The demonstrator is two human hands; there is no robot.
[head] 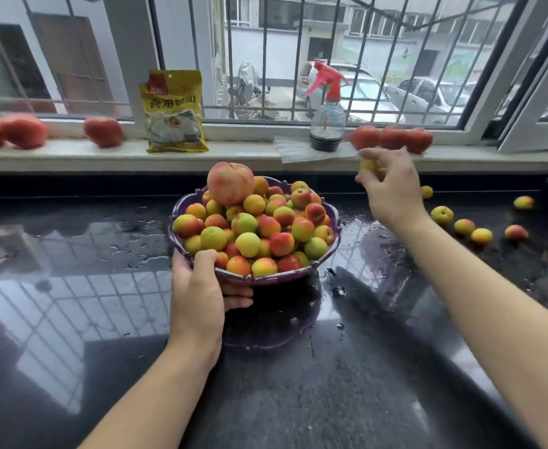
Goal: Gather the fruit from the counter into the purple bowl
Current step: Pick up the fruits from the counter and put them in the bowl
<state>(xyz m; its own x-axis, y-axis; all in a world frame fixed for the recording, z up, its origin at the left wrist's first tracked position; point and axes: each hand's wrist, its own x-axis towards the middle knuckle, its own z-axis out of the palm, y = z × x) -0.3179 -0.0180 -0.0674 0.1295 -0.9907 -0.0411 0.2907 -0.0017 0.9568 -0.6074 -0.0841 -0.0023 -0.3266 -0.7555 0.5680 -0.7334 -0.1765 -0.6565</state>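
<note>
In the middle of the frame the purple scalloped plastic bowl (329, 251) stands on the wet, glossy black stone counter (331, 400), already heaped with small yellow, green and red apricots. A large pink peach (230, 183) sits on top at the back of the heap. The left hand (198, 296) grips the near rim of the bowl, thumb over the edge and fingers under it. The right hand (390, 186), in the upper right, pinches one small yellow apricot (369, 166) above the counter. Seven loose apricots (442, 215) lie at the right side, well apart from the bowl.

The main risk appears to be the heap: one more fruit dropped on it could push others over the rim, or unseat the peach. The counter is wet, so the bowl may slide if the left hand lets go, and a fallen fruit could roll far.
</note>
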